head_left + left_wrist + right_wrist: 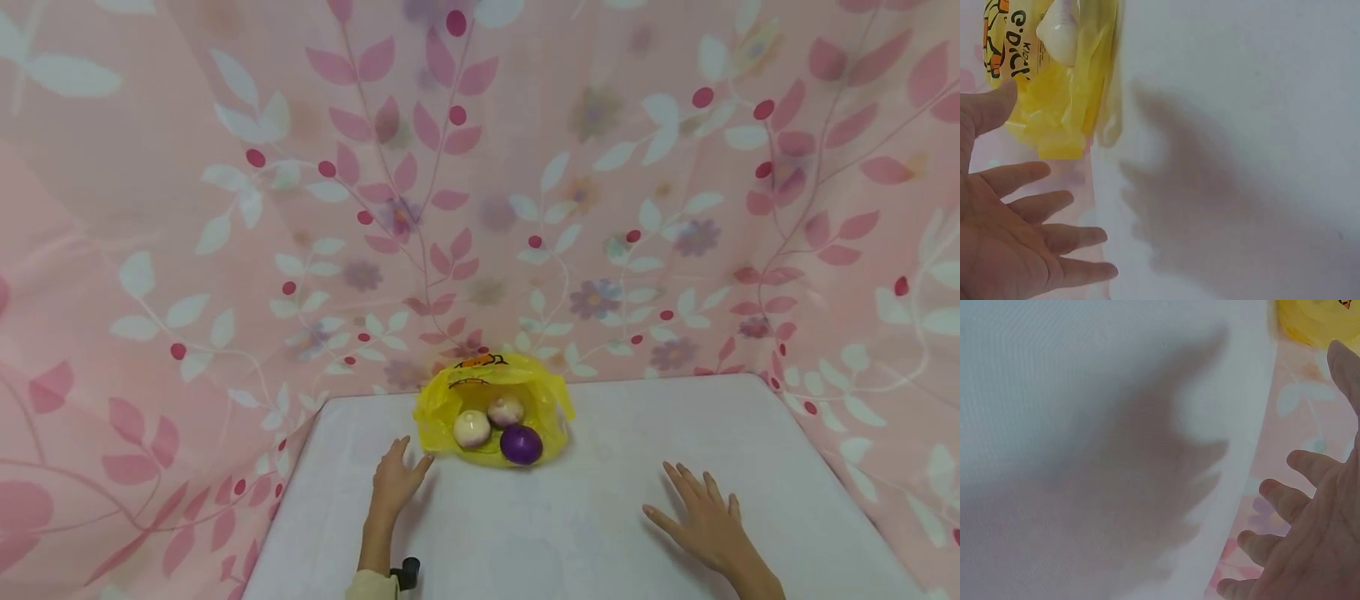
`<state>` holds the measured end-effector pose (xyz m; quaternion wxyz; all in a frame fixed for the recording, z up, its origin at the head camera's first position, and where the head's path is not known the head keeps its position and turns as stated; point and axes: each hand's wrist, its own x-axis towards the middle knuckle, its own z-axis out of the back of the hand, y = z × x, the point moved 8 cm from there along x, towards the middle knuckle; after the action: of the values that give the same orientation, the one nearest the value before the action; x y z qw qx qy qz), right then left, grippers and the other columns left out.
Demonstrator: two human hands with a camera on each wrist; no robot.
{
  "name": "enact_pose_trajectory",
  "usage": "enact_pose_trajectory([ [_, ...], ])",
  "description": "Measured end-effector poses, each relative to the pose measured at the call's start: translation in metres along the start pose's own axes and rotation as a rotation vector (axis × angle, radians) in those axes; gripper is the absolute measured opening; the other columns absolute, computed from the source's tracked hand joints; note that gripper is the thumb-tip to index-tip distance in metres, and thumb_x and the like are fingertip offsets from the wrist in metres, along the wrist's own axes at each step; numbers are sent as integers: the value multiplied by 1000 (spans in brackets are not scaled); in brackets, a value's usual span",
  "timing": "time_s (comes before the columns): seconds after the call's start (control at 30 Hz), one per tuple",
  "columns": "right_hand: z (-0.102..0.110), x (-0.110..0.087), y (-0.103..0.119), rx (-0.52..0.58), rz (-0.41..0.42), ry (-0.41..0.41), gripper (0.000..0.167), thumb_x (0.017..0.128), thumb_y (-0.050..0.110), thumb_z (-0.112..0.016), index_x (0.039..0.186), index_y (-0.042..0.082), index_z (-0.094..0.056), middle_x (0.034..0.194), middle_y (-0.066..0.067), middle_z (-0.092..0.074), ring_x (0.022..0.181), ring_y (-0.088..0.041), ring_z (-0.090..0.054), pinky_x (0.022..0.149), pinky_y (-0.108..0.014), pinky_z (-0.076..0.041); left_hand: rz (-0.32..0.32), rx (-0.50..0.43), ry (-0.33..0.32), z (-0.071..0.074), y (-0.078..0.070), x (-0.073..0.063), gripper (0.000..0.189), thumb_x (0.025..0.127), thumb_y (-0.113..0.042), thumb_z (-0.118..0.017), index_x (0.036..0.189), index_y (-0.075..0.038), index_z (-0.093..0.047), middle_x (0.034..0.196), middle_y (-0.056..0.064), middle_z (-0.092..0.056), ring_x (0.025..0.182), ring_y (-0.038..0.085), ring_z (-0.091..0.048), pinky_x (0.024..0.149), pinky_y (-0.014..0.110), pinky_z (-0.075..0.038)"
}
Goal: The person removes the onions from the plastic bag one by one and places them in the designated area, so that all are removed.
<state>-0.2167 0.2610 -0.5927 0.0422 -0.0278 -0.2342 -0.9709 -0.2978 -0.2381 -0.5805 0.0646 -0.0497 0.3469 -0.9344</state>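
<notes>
A yellow plastic bag (433, 421) with printed lettering lies on its side at the far edge of the table, its mouth facing me. In its mouth sit two pale, purple-tinged bulbs (472, 429) and a glossy dark purple round one (521, 445). My left hand (397, 483) hovers just left of the bag, fingers spread, holding nothing. In the left wrist view, its thumb overlaps the bag (1054, 106), and one pale bulb (1060, 34) shows a pointed end. My right hand (703, 521), also spread and holding nothing, hangs over the table well right of the bag.
The white-covered table (600, 517) has rounded far corners. Pink floral cloth (480, 208) hangs behind it and on both sides. A black wrist device (407, 573) sits by the left sleeve (373, 587). Both hands cast shadows on the tabletop.
</notes>
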Motion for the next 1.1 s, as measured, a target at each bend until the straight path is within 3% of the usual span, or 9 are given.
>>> enact_pose_trajectory([
  [0.23, 0, -1, 0, 10, -17, 12, 83, 87, 58, -63, 148, 6, -40, 147, -29, -39, 130, -63, -23, 87, -86, -12, 59, -2, -29, -6, -3, 15, 73, 89, -47, -67, 135, 7, -52, 142, 34, -43, 127, 56, -40, 95, 78, -25],
  [0.43, -4, -3, 0, 33, -21, 24, 83, 87, 57, -64, 147, 5, -40, 146, -31, -39, 129, -66, -23, 86, -86, -12, 114, -33, -55, -9, -8, 23, 71, 89, -46, -67, 131, 10, -54, 138, 36, -46, 126, 53, -43, 93, 74, -34],
  [0.7, -15, -3, -5, 47, -45, 39, 84, 87, 59, -63, 147, 6, -41, 147, -30, -39, 130, -65, -22, 88, -86, -11, 237, -14, -93, -10, -8, 29, 67, 87, -47, -69, 126, 7, -60, 125, 27, -60, 114, 47, -55, 85, 68, -42],
  [0.87, -19, -3, -5, 40, -41, 37, 84, 87, 59, -63, 147, 5, -41, 146, -31, -40, 130, -66, -22, 87, -86, -11, 258, -36, -87, -17, -5, 33, 65, 86, -45, -70, 125, 7, -60, 124, 27, -60, 113, 46, -56, 87, 63, -45],
  [1.1, -22, -3, -5, 37, -42, 43, 84, 86, 61, -62, 146, 5, -42, 145, -30, -41, 129, -66, -22, 87, -86, -11, 268, -31, -77, -22, -4, 36, 63, 87, -42, -70, 125, 6, -60, 125, 27, -60, 112, 46, -56, 84, 70, -41],
])
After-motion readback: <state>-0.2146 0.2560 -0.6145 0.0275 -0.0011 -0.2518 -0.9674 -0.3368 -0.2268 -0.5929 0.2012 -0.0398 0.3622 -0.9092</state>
